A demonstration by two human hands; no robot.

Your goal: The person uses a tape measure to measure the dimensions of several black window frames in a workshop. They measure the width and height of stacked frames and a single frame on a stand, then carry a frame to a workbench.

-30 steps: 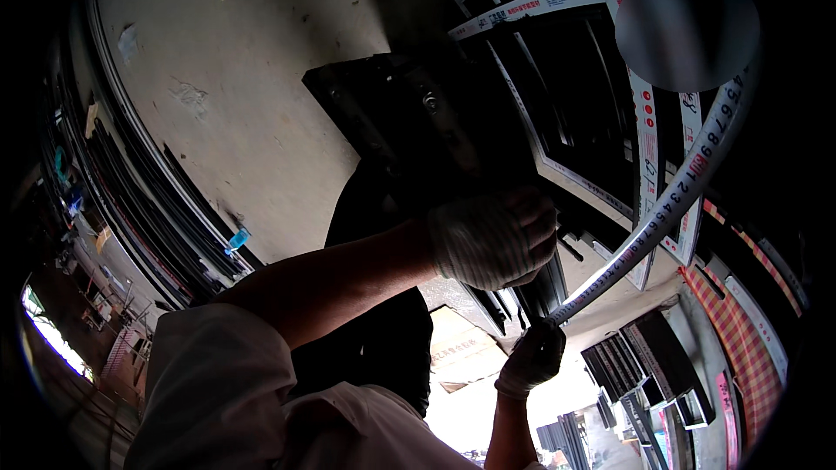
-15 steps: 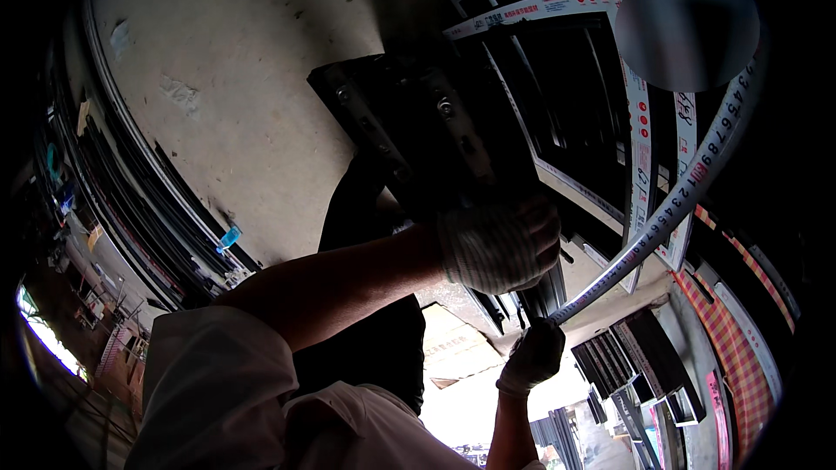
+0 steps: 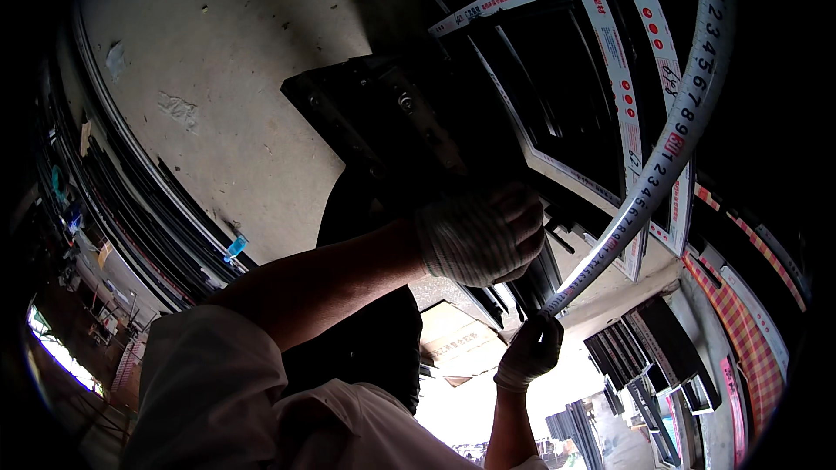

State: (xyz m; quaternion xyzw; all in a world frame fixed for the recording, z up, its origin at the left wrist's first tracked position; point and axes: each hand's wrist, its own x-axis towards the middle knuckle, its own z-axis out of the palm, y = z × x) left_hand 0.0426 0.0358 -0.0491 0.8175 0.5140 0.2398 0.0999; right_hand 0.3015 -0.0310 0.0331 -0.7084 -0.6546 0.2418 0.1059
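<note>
My right hand (image 3: 529,352), in a dark-looking work glove, is closed on a tape measure (image 3: 640,200). Its pale blade arcs from the fingers up past the right side to the top edge, close to the camera. The tape's case does not show. Further left, my left hand (image 3: 482,239), in a striped knit glove, has its fingers curled beside a dark metal piece with bolts (image 3: 383,117). Whatever those fingers hold, if anything, is hidden by the hand and shadow. Dark bars (image 3: 544,278) run between the two hands.
Dark frames edged with printed white film (image 3: 623,78) stand at the upper right. Long dark profiles (image 3: 131,183) lie along the left floor. A flat cardboard piece (image 3: 457,339) is below my hands, and stacked dark profiles (image 3: 649,344) and checked cloth (image 3: 740,313) are at the right.
The blurred round grey shape at the upper right is gone, and the tape blade now reaches the top edge. My left hand appears slightly further left; the right still grips the tape.
</note>
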